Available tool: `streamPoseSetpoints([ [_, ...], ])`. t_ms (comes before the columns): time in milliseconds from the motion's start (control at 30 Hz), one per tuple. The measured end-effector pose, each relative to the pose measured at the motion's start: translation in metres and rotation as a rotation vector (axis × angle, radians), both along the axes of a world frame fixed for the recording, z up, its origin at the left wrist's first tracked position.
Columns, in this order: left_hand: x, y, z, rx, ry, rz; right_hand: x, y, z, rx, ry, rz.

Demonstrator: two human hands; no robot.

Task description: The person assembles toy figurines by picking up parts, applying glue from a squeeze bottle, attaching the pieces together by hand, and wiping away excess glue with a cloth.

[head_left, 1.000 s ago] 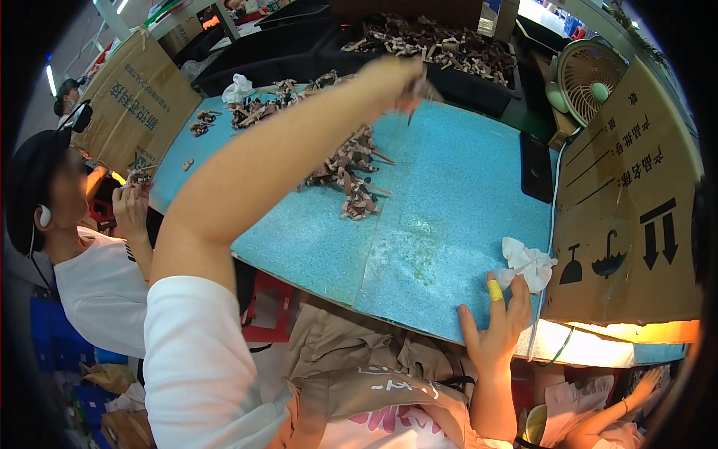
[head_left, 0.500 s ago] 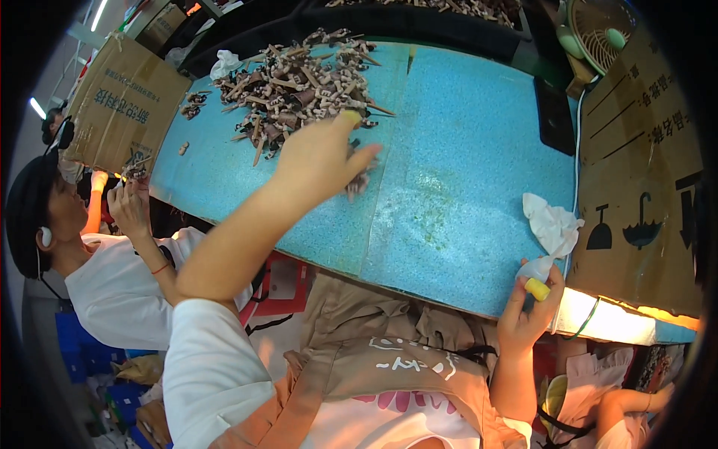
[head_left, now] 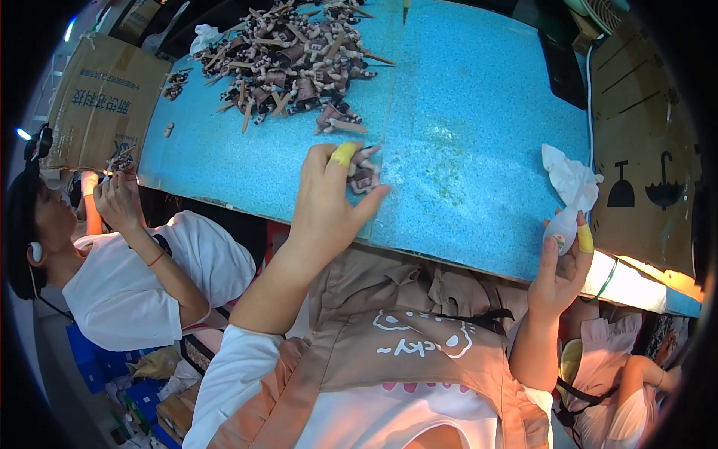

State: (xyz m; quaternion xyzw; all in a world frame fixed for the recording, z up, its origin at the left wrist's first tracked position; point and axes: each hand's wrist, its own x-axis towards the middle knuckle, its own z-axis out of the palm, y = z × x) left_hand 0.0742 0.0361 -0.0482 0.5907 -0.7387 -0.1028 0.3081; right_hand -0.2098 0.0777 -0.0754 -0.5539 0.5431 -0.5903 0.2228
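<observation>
My left hand, yellow tape on one finger, curls around a small dark-and-pale figurine on the blue tabletop. The figurine lies between the thumb and fingers; some fingertips are hidden. Just beyond, another figurine lies beside a short wooden stick. Farther back is a heap of similar figurines mixed with wooden sticks. At the right edge of the table, my right hand grips a small white squeeze bottle, its upper end against a crumpled white tissue.
The blue tabletop has a stained patch right of centre. Cardboard boxes stand at both sides. A black flat object lies at the far right. A co-worker sits at the left, handling a small piece; another person is at lower right.
My left hand has drawn back from the heap toward me, with a figurine moving along under it. My right hand has turned, showing more of the bottle. The whole view has shifted.
</observation>
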Motion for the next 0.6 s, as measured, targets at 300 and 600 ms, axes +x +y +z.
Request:
streamPoseSetpoints([
  [300,-0.076,0.0,0.019,0.827,1.501,-0.443,0.012,0.026,0.033,0.052,-0.769,0.498],
  [600,-0.109,0.017,0.032,1.167,1.848,-0.254,0.017,0.043,0.041,-0.031,-0.612,0.361],
])
